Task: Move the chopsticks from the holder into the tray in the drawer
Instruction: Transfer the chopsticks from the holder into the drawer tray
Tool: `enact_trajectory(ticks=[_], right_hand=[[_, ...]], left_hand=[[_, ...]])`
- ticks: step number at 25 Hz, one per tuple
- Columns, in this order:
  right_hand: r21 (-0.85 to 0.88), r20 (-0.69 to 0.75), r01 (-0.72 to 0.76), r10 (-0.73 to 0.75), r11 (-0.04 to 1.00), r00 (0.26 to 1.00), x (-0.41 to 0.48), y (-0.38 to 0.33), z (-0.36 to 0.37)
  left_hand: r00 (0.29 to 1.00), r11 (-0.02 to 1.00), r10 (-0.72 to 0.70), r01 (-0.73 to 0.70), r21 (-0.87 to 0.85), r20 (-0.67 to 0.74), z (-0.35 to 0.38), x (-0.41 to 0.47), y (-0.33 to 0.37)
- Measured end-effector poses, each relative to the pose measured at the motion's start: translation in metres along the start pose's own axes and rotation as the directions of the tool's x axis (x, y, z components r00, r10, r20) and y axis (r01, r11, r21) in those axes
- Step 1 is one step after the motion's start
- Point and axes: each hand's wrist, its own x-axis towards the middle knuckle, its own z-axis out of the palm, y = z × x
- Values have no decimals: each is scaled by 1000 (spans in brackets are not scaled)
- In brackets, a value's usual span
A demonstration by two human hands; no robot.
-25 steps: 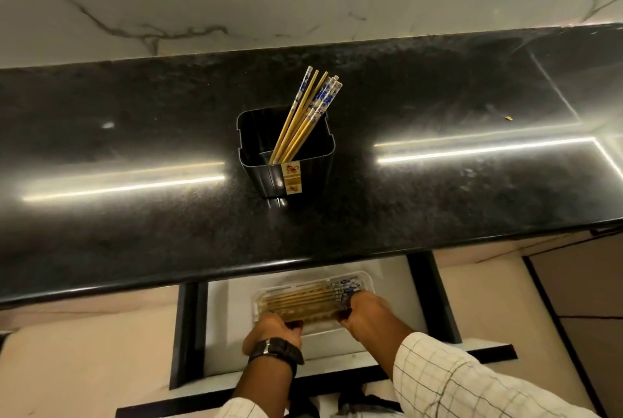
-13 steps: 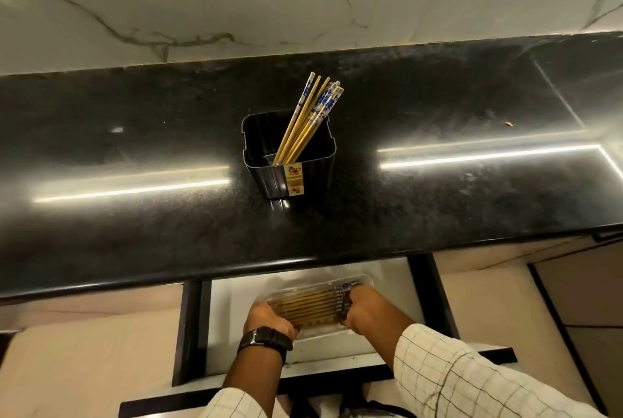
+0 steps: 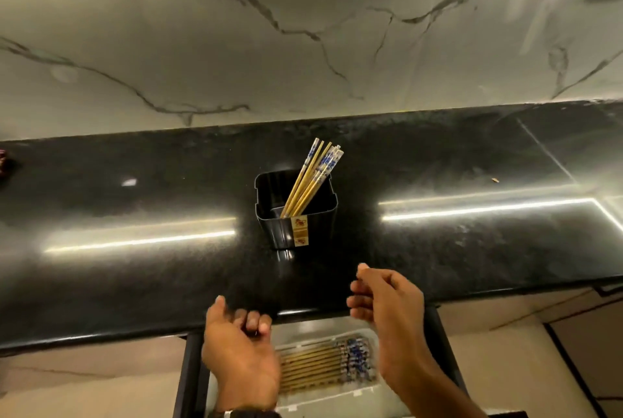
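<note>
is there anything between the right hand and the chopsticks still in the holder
Nothing visible. The right hand is empty above the counter's front edge, and only bare counter lies between it and the black holder, where the chopsticks lean out of the open top.

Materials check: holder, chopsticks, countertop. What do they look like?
Holder: likely black moulded plastic, glossy, with ribbed walls.
Chopsticks: look like bamboo or wood, yellowish shafts with blue-and-white patterned tops; could be lacquered.
Countertop: looks like polished black granite, speckled, mirroring the light strips.
</note>
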Motion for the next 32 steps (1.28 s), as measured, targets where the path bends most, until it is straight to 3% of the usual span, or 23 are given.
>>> enact_trajectory(ticks=[2, 5, 8, 10, 13, 18, 25, 32], right_hand=[[-35, 17, 250, -249, 968, 968, -4, -33, 17], [-61, 0, 486, -487, 872, 874, 14, -73, 47], [-156, -84, 537, -553, 829, 829, 61, -101, 77], [-248, -67, 440, -468, 863, 881, 93, -116, 92], [-369, 6, 334, -357, 867, 934, 129, -123, 110], [-476, 26, 369, -406, 799, 913, 149, -121, 119], [-525, 57, 461, -511, 716, 858, 146, -126, 114], [-514, 120, 616, -661, 597, 741, 123, -139, 99]], left_hand=[[989, 997, 79, -82, 13, 126, 22, -15, 13], [917, 954, 235, -280, 103, 321, 55, -32, 26], [821, 895, 287, -413, 166, 494, 80, -37, 31], [793, 869, 270, -444, 216, 546, 93, -36, 32], [795, 849, 243, -451, 274, 556, 106, -33, 29], [834, 847, 198, -410, 338, 516, 106, -25, 25], [869, 860, 179, -366, 356, 460, 100, -7, 21], [875, 877, 155, -335, 343, 459, 94, -4, 14]])
